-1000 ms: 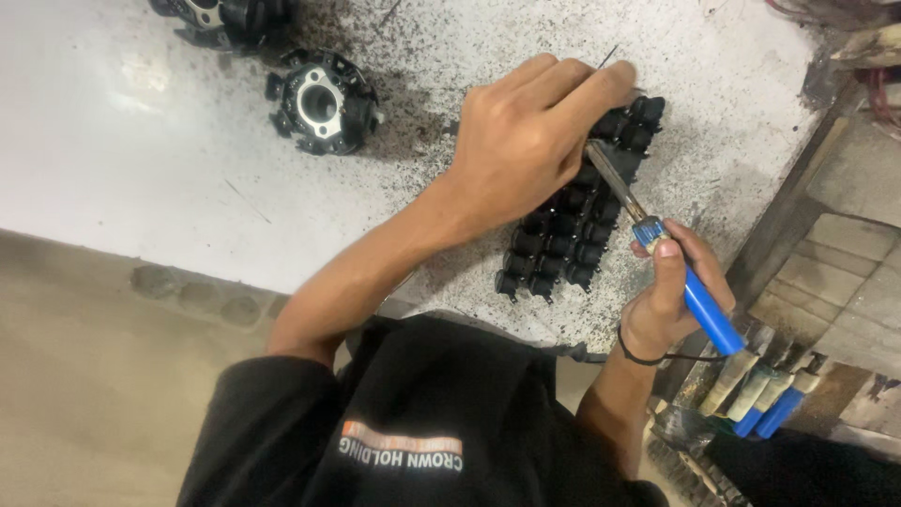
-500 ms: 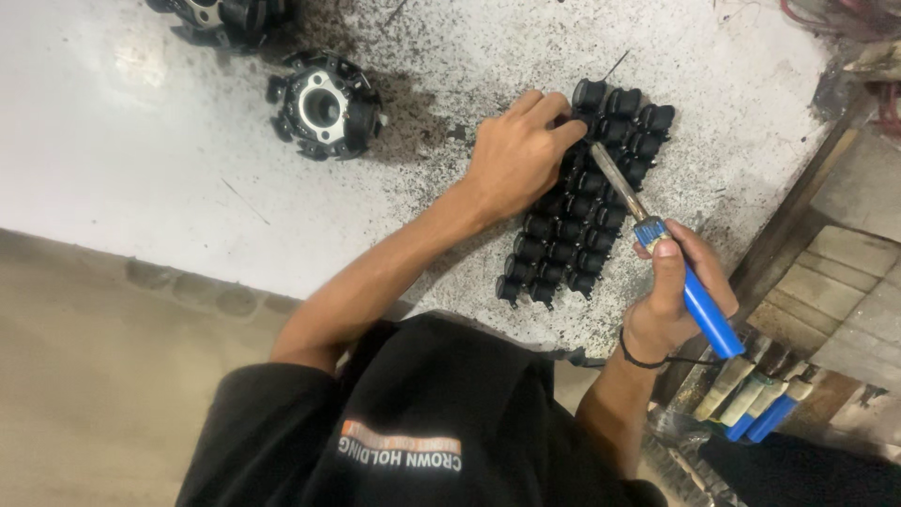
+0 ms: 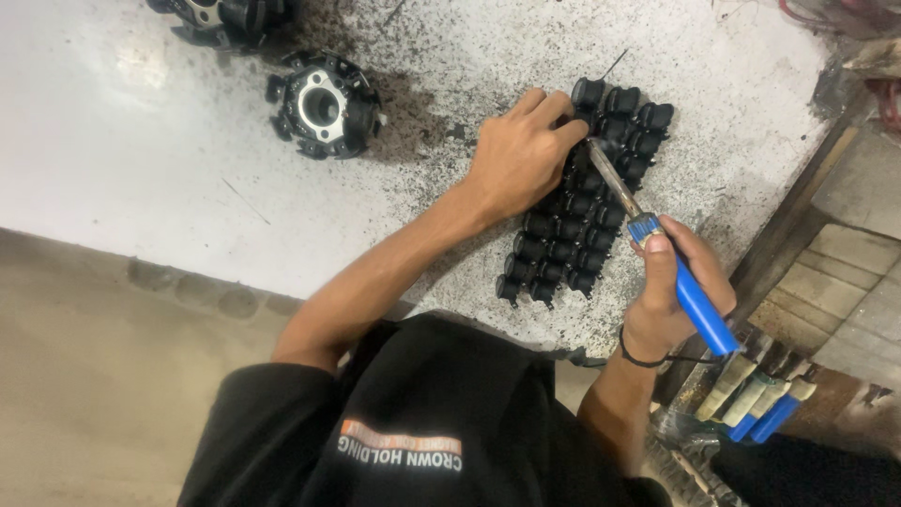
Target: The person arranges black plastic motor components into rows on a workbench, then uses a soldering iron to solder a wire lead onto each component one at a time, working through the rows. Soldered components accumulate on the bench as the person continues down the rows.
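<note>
Now left hand lower (still pressing)

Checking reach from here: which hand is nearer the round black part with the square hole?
Left. The left hand rests on the black block, right of the round part; the right hand, holding the screwdriver, is farther.
</note>
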### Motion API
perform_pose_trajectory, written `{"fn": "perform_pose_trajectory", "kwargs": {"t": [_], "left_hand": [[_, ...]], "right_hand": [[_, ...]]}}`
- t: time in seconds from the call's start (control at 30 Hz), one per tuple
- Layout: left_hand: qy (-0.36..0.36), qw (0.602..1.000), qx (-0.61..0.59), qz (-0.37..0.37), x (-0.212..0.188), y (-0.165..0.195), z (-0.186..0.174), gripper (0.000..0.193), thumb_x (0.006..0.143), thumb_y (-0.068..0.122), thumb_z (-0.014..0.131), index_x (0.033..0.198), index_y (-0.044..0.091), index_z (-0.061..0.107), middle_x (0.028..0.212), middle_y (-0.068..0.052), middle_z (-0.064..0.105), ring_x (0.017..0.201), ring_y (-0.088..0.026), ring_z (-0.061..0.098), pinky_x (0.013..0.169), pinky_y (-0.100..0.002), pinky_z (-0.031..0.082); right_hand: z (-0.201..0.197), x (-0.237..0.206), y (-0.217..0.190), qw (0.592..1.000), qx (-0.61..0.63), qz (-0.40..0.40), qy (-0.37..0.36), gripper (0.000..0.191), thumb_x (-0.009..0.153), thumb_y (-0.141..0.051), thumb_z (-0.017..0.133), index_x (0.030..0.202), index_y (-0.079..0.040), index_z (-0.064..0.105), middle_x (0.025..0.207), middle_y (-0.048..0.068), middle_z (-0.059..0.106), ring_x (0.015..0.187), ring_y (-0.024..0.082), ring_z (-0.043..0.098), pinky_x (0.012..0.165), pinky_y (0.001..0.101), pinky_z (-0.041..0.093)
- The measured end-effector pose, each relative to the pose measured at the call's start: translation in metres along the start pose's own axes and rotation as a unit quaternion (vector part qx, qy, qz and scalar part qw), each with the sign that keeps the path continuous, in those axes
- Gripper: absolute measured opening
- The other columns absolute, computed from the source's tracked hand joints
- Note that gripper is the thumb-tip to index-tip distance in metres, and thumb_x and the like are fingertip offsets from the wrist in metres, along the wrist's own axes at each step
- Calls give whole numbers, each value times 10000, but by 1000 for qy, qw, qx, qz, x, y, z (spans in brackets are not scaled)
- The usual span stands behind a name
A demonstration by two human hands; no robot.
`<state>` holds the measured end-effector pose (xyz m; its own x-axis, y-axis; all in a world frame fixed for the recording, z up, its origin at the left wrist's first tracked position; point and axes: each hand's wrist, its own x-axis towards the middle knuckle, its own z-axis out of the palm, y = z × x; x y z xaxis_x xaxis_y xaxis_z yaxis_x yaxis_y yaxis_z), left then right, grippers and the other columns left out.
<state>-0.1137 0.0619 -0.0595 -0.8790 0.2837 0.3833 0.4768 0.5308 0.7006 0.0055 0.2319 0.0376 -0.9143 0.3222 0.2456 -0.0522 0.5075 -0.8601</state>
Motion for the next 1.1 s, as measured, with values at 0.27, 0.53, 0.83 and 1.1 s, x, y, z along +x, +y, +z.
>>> {"fn": "perform_pose_trajectory", "kwargs": {"t": [0.27, 0.53, 0.83, 1.1], "left_hand": [[2, 1000, -6, 6, -2, -2, 12, 187, 867, 36, 686, 1047, 50, 730, 1032, -70, 650, 968, -258, 630, 666, -391, 580], [-73, 996, -36, -29, 14, 30, -52, 169, 830, -10, 678, 979, 71, 674, 821, -96, 705, 692, -296, 681, 554, -429, 524], [138, 988, -18, 63, 60, 28, -65, 338, 854, -57, 653, 1162, 79, 631, 951, -60, 675, 830, -291, 686, 660, -388, 554], [51, 998, -25, -36, 24, -18, 3, 172, 847, 30, 706, 998, 77, 773, 956, -97, 681, 756, -291, 696, 593, -423, 560]], "right_hand": [[-2, 10, -29, 992, -112, 0, -65, 152, 1058, -17, 730, 1165, 91, 732, 986, 191, 744, 867, 203, 748, 758, 261, 578], [-9, 10, -13, 998, 18, 60, 2, 238, 1021, -79, 711, 1186, 92, 720, 1032, 170, 736, 901, 231, 748, 832, 308, 615], [2, 10, 25, 983, 158, 56, 78, 216, 994, -27, 695, 1147, 126, 701, 1116, 207, 707, 912, 258, 702, 822, 358, 617], [4, 23, 20, 988, 136, 64, 38, 244, 1003, -36, 698, 1183, 128, 716, 1070, 204, 711, 867, 253, 705, 822, 326, 597]]}}
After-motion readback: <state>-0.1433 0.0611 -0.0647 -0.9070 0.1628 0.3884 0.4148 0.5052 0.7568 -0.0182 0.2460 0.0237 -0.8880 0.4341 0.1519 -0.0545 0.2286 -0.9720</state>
